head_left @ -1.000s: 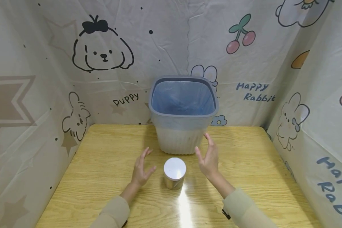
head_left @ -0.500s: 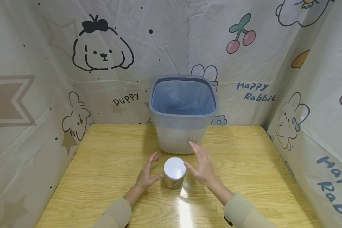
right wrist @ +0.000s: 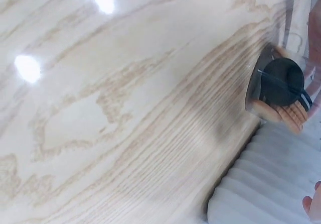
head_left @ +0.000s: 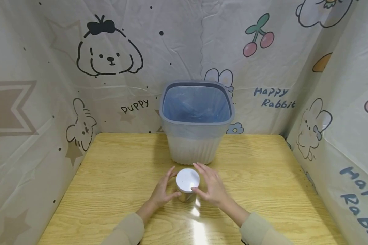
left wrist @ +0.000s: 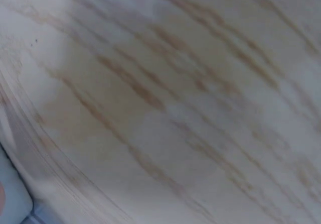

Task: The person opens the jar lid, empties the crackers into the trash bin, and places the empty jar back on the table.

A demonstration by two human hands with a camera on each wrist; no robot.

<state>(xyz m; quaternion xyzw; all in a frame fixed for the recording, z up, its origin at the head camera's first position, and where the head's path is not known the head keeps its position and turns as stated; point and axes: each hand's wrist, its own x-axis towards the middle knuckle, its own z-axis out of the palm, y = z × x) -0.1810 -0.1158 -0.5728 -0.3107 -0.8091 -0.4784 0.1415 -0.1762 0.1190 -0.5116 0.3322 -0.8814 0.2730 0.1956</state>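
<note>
A shiny metal can (head_left: 185,197) with a flat white lid (head_left: 187,178) stands upright on the wood-grain table. My left hand (head_left: 162,192) is at its left side, fingers spread and thumb tip right at the can's lower edge. On the other side my right hand (head_left: 214,190) has its fingers extended, the thumb overlapping the lid's near right edge in the head view. In the right wrist view the can (right wrist: 281,83) mirrors a hand in its side. The left wrist view shows mostly table surface, with the left hand's fingers largely out of frame.
Directly behind the can stands a bin (head_left: 190,149), blue at the top and whitish and ribbed below. The wood-grain table (head_left: 116,177) extends to both sides. A printed cloth (head_left: 178,41) with cartoon animals hangs around the back and sides.
Both hands have moved inward toward the can, left hand going right and right hand going left and nearer. Can and bin stay where they were.
</note>
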